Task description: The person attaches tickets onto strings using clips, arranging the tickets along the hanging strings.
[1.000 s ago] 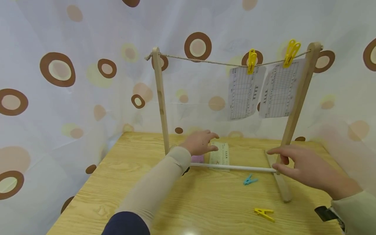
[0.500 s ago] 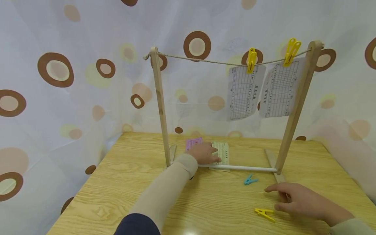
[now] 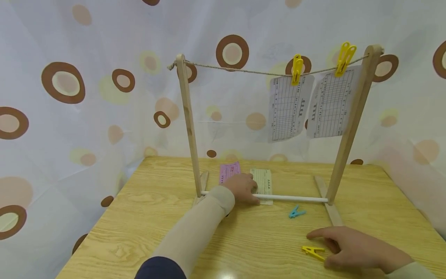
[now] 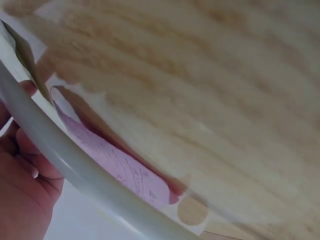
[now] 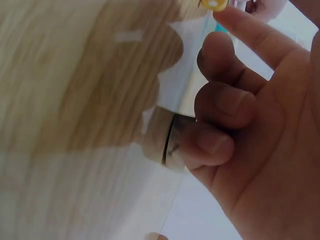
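The left hand [image 3: 242, 188] reaches across the white rod [image 3: 296, 198], fingers bent at the left edge of the pale green slip [image 3: 263, 182]. Can't tell if it's actually pinching paper or just touching. That slip runs under the rod, near end poking out on the other side, so I'd worry about it snagging or creasing if lifted straight up. The purple slip [image 3: 229, 170] sits just beyond that same hand, partly hidden by it, so it could get dragged along too.

The right hand [image 3: 359, 248] has thumb and index finger spread wide, with the yellow clip [image 3: 307, 249] right by their tips, not gripped as far as I can see. A clumsy poke could skid it away. The blue clip [image 3: 294, 212] lies past the index fingertip, probably safe.
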Available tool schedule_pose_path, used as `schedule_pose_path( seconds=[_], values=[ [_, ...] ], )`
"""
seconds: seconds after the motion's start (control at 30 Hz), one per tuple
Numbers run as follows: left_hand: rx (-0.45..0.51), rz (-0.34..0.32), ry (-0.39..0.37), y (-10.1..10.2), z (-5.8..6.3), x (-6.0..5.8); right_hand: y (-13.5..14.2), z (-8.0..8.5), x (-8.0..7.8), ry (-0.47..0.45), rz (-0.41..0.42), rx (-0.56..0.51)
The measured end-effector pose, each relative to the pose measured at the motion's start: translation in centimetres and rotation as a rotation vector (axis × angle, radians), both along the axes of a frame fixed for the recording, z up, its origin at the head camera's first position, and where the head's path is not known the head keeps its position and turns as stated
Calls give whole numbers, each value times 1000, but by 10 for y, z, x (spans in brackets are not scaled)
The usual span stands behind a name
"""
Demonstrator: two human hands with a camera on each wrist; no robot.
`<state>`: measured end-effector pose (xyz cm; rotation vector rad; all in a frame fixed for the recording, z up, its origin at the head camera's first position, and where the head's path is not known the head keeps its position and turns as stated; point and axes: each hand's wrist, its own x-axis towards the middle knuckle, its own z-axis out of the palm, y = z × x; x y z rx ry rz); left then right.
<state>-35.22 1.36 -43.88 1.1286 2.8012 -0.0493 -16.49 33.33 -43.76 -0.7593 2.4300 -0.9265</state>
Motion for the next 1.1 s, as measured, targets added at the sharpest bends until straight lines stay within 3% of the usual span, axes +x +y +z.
schedule_pose_path(
  seconds=[0.17,0.37,0.6,0.83,1.1],
  values=[
    [-11,-43,34,1,3,7,-8,0,2,57,-7,68],
    [-3,-29,56,-1,3,16,-15,1,2,203,-36,173],
    [-26,-23,87,-7,4,35,-15,-1,0,338,-102,296],
    [-27,-37,151,-15,-2,54,-15,-2,-2,379,-88,257],
    [12,-86,85,-26,2,75,-18,-3,-2,346,-126,167]
  ],
)
